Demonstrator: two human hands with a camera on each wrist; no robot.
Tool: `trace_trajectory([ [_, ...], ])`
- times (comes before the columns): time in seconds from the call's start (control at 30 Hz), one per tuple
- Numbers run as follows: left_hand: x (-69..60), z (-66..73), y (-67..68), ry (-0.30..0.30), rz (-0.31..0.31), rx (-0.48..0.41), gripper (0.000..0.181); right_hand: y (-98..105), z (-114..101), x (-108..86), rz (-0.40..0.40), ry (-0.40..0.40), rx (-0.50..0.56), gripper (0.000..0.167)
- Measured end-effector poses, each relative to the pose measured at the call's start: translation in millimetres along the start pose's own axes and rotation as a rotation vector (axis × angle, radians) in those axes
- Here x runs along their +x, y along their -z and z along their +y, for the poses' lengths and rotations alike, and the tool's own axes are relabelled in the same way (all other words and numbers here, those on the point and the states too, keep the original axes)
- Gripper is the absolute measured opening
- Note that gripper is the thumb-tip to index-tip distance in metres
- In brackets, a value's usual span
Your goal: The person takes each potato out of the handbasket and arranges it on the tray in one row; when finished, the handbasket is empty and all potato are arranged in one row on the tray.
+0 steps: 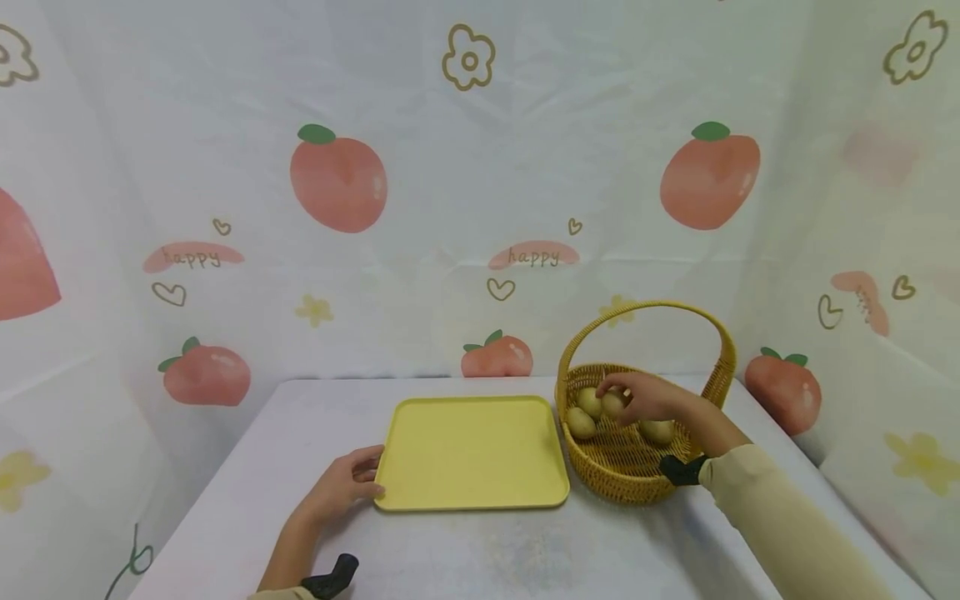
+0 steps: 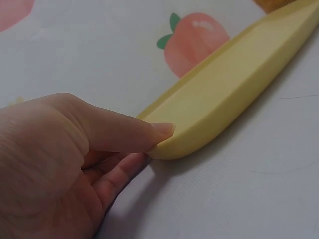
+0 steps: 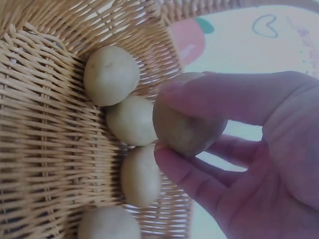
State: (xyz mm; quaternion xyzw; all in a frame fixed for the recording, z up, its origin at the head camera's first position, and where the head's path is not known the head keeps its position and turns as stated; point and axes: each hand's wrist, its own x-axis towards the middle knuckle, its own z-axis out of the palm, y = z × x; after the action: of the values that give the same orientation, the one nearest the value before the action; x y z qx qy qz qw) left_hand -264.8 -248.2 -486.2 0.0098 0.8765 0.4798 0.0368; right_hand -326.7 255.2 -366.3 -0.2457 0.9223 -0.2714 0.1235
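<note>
A flat yellow tray (image 1: 472, 454) lies on the table. My left hand (image 1: 347, 482) pinches its left edge near the front corner; in the left wrist view the thumb rests on the rim and the fingers reach beneath. To the tray's right stands a woven basket (image 1: 622, 487) with a tall hoop handle. Inside it my right hand (image 1: 647, 398) holds a round, tan potato (image 3: 187, 132) between thumb and fingers. Several more potatoes lie against the basket wall, among them one potato (image 3: 111, 75) at the top and another potato (image 3: 140, 177) lower down in the right wrist view.
A white cloth covers the table (image 1: 450, 554). Behind and at both sides hang white curtains (image 1: 480, 167) printed with peaches, hearts and flowers. The basket's handle (image 1: 648, 308) arches above its opening. A thin dark cord (image 1: 135, 560) shows at the lower left.
</note>
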Motion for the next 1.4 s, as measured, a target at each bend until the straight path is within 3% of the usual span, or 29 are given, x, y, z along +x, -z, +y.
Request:
trace_trajectory([
  [0.27, 1.1, 1.2, -0.3, -0.002, -0.005, 0.017, 0.072, 11.2, -24.6, -18.5, 0.061, 0.024, -0.014, 0.047],
  [0.6, 3.2, -2.6, -2.2, -0.003, -0.016, -0.012, 0.073, 2.4, -62.2, -16.7, 0.084, 0.207, -0.013, 0.045],
  [0.93, 0.4, 2.3, 0.2, 0.006, -0.017, -0.001, 0.072, -34.6, -110.2, 26.1, 0.07, 0.278, 0.053, 0.042],
  [1.13, 1.4, 0.4, 0.9, 0.018, -0.02, 0.012, 0.073, -67.1, -120.3, 59.0, 0.136, 0.297, 0.064, 0.043],
  [1.4, 2.5, -1.8, -0.3, 0.009, -0.016, 0.013, 0.072, -121.6, -127.0, 95.7, 0.187, 0.246, 0.14, 0.046],
])
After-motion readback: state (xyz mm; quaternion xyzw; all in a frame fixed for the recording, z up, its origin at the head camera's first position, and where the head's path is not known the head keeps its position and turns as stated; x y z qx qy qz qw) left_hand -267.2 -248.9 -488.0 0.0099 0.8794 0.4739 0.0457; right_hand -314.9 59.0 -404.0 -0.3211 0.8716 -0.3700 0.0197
